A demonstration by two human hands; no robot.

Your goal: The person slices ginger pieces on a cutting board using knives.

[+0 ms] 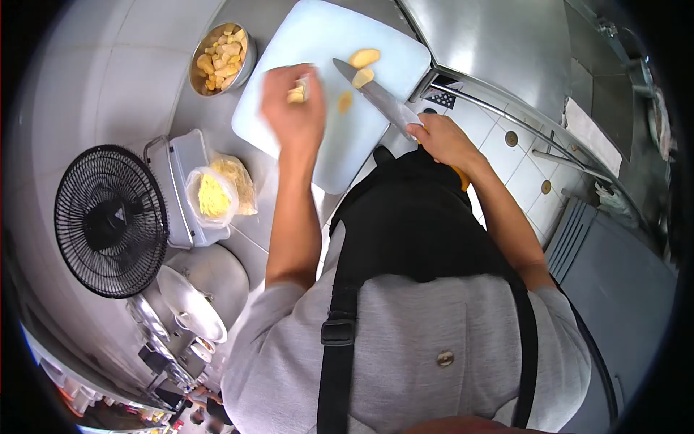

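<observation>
My right hand [444,139] is wrapped round the handle of a kitchen knife [387,103]. Its blade points up and left over the white cutting board [329,36]. A cut pale yellow piece [363,78], which looks like peeled ginger, rests against the blade near the tip. Just beyond it lies another yellow piece [364,58], and a flat slice [345,102] or wet mark is on the board. My left hand [293,112], slightly blurred, is curled above the board's left part. Pale yellow slices [296,92] show within its closed fingers.
A metal bowl [252,61] of yellow chunks stands left of the board. Further down are a bag of shredded yellow food [213,195], a black fan [112,220] and a large pot with a lid [191,304]. A steel counter [499,43] borders the upper right.
</observation>
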